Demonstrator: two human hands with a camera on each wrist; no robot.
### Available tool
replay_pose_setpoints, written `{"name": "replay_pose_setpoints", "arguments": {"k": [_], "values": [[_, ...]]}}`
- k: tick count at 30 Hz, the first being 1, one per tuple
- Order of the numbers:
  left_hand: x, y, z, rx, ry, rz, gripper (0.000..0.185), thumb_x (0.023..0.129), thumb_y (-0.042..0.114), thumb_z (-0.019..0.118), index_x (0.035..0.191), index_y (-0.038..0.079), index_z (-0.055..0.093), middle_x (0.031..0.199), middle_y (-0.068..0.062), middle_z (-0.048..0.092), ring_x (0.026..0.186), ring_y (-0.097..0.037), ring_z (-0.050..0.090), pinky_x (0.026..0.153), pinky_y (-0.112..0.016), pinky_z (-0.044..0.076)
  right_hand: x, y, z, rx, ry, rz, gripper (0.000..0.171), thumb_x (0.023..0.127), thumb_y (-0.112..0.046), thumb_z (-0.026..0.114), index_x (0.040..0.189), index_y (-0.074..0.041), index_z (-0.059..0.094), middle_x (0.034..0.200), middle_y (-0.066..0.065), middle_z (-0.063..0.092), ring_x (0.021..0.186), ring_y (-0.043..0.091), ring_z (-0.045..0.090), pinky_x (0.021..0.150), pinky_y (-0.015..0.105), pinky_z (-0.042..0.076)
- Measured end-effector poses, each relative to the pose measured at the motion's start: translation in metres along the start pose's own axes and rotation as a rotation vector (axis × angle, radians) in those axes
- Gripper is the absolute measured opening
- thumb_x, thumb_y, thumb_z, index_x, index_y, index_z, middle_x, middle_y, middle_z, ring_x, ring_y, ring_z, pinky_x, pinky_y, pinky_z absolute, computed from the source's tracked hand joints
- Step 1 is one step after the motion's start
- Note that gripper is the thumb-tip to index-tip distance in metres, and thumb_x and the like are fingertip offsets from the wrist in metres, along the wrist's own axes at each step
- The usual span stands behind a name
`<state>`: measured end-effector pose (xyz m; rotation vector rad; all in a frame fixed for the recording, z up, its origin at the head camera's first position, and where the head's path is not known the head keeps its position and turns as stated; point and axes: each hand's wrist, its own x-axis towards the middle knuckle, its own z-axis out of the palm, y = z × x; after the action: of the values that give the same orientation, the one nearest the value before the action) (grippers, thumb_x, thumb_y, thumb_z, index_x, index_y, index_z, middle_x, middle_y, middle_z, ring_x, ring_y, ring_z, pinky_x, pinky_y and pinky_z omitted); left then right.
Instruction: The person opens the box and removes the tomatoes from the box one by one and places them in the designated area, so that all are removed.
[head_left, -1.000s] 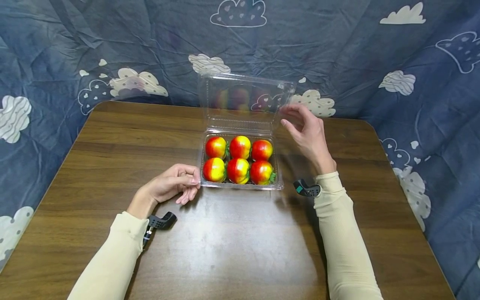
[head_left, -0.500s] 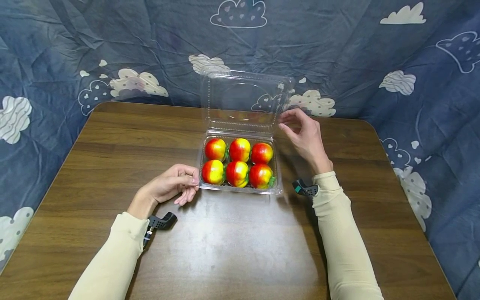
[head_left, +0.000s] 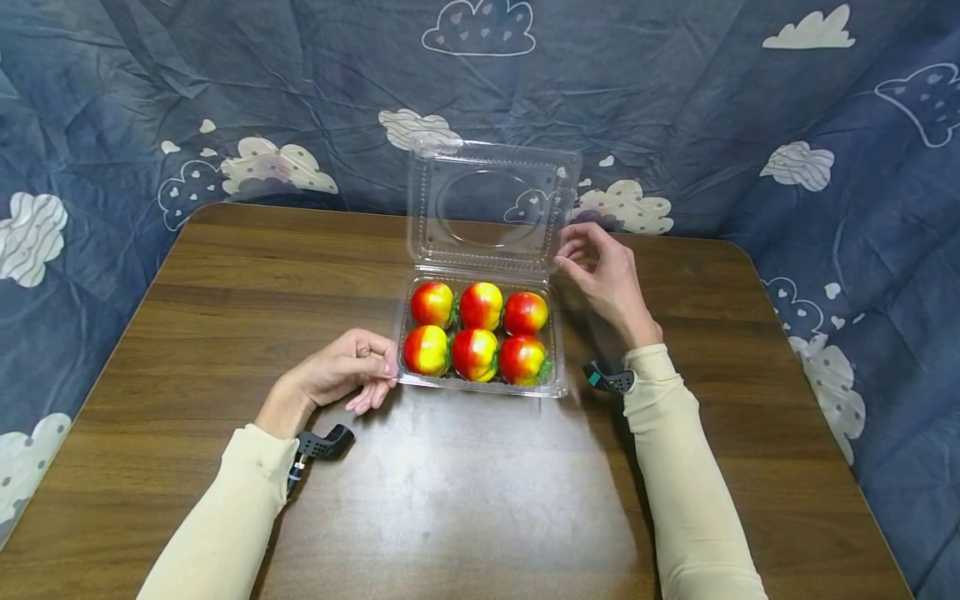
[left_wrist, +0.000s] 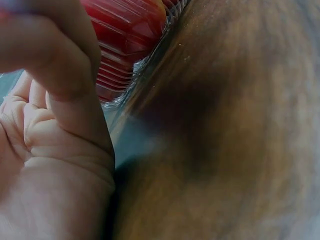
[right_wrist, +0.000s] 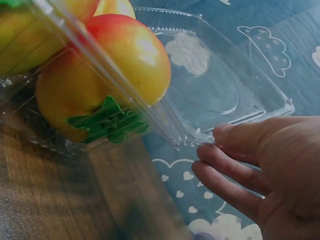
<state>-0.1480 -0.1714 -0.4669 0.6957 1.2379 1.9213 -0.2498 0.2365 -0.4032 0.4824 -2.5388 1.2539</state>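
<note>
A clear plastic clamshell box (head_left: pixel 558 390) sits mid-table with several red-and-yellow fruits (head_left: pixel 477 331) in its tray. Its lid (head_left: pixel 491 204) stands open and leans back toward the cloth. My left hand (head_left: pixel 352 371) pinches the tray's front left corner rim between thumb and fingers; the left wrist view shows the thumb (left_wrist: pixel 55 60) over the ribbed tray wall (left_wrist: pixel 127 55). My right hand (head_left: pixel 600 271) is beside the lid's lower right edge, its loosely curved fingertips (right_wrist: pixel 225 134) touching the lid (right_wrist: pixel 220 85) edge, with nothing gripped. The nearest fruit (right_wrist: pixel 115 70) fills the right wrist view.
The brown wooden table (head_left: pixel 465 500) has bare room in front of and on both sides of the box. A blue cloth with cloud prints (head_left: pixel 225 92) hangs behind and around the table. Black wrist mounts (head_left: pixel 322 444) sit near both cuffs.
The lid has swung further back and open. The box has slid slightly toward me. My right hand dropped from the lid's upper right corner to its lower right edge; the left hand stayed.
</note>
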Motion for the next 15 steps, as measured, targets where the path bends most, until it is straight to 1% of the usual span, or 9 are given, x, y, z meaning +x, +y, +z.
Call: {"name": "replay_pose_setpoints", "arguments": {"k": [4,7,12,15], "values": [[0.0,0.0,0.0,0.003,-0.004,0.002,0.021,0.101,-0.005,0.046,0.089,-0.005,0.063,0.067,-0.01,0.071,0.045,-0.012,0.064,0.038,-0.019,0.048,-0.001,0.004,0.003,0.025,-0.015,0.022,0.038,0.095,-0.006,0.078,0.131,-0.004,0.067,0.102,0.015,0.074,0.09,0.017,0.07,0.08,0.012,0.058],[0.0,0.0,0.0,0.002,-0.002,-0.004,0.021,0.101,-0.005,0.046,0.088,-0.005,0.063,0.067,-0.01,0.071,0.045,-0.013,0.064,0.039,-0.019,0.048,-0.002,0.006,0.005,0.02,-0.038,0.049,0.042,0.095,-0.007,0.078,0.135,-0.005,0.065,0.104,0.016,0.074,0.092,0.02,0.07,0.081,0.011,0.056],[0.0,0.0,0.0,0.002,0.002,-0.013,0.021,0.101,-0.005,0.046,0.089,-0.004,0.063,0.067,-0.009,0.072,0.045,-0.014,0.063,0.04,-0.02,0.049,-0.002,0.01,0.008,-0.008,-0.075,0.082,0.044,0.098,-0.01,0.076,0.14,-0.005,0.064,0.107,0.015,0.074,0.092,0.016,0.069,0.084,0.012,0.056],[0.0,0.0,0.0,0.003,-0.002,-0.006,0.022,0.101,-0.005,0.045,0.089,-0.004,0.063,0.068,-0.009,0.072,0.046,-0.013,0.064,0.04,-0.02,0.049,-0.001,0.013,0.009,-0.03,-0.086,0.097,0.043,0.099,-0.012,0.075,0.14,-0.003,0.065,0.107,0.015,0.074,0.093,0.015,0.069,0.088,0.017,0.059]]}}
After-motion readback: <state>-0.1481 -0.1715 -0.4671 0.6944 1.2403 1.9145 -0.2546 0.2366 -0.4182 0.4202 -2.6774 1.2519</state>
